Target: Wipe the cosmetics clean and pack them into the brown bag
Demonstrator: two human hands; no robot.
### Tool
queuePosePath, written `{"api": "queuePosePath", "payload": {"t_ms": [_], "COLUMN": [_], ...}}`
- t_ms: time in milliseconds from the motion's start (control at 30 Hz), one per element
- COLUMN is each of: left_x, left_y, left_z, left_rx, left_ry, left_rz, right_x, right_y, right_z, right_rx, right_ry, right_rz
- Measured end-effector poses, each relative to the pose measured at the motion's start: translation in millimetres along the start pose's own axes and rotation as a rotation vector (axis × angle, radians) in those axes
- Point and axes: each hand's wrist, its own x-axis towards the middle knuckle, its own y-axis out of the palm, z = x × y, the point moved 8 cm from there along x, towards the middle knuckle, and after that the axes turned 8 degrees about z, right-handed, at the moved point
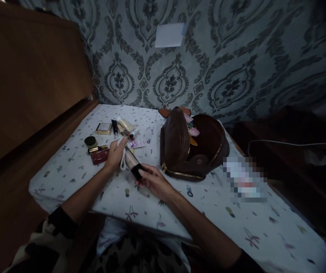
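Note:
My right hand (155, 182) is closed round the black end of a bottle (131, 159) with a beige body, tilted over the cloth. Near the bottle's other end, my left hand (116, 153) has its fingers together on a small white item with a white loop (123, 161). Beside my left hand lie a dark red case (99, 156), a gold and black tube (98, 149) and a round dark green jar (90, 141). Behind the hands are a glittery gold compact (103, 128), a black tube (114, 127) and a cream tube (126, 125).
An open brown bag (174, 146) with pink and yellow items inside stands on the patterned white cloth (208, 212), right of my hands. A blurred-out item (245, 180) lies farther right. Brown wooden furniture (32, 72) rises at the left, and a white cable (287, 143) runs at the right.

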Motion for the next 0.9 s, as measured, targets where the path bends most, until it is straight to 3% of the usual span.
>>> {"api": "queuePosePath", "payload": {"t_ms": [100, 233, 533, 633, 800, 900], "left_x": [1.7, 1.6, -17.6, -20.0, -14.0, -7.2], "left_y": [0.0, 0.8, 34.4, 41.9, 33.1, 20.7], "left_z": [3.4, 2.9, -20.2, -14.0, -14.3, -14.6], "left_rx": [-0.074, 0.023, 0.579, 0.672, 0.638, 0.435], "left_ry": [-0.047, -0.007, 0.362, 0.378, 0.361, 0.285], "left_rz": [0.002, 0.045, 0.294, 0.357, 0.264, 0.188], "right_x": [0.7, 0.6, -10.8, -13.2, -15.5, -17.1], "right_y": [-8.8, -19.0, -24.7, -26.3, -19.6, -11.0], "right_z": [3.2, 8.8, 28.5, 32.0, 32.1, 31.3], "right_rx": [-0.036, -0.217, -0.559, -0.660, -0.821, -0.874], "right_ry": [-0.074, -0.175, -0.324, -0.354, -0.370, -0.375], "right_rz": [-0.088, -0.199, -0.390, -0.427, -0.405, -0.350]}}
